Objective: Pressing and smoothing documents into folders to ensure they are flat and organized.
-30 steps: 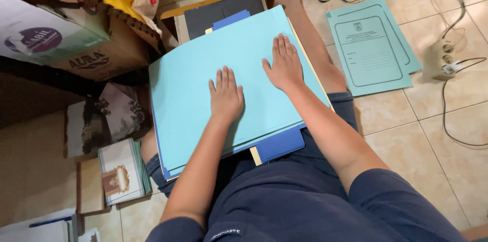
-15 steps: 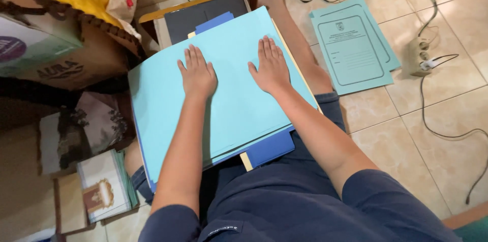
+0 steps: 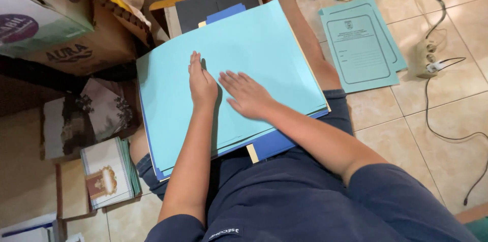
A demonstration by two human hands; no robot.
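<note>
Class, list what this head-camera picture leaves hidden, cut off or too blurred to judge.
1. Head view: the light blue folder covers the dark blue folders beneath; their number is unclear.
2. Right hand is motion-blurred; finger contact uncertain.
3. Left hand hides the folder surface under it.
4. Cardboard box is cut by the top-left edge.
5. White cable leaves the right edge.

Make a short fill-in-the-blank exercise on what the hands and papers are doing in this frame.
1. Both hands rest flat on a stack of light ____ folders lying on the person's lap.
2. The left hand lies to the ____ of the right hand in the picture.
3. A separate printed folder lies on the tiled ____.

Missing words: blue; left; floor
</note>
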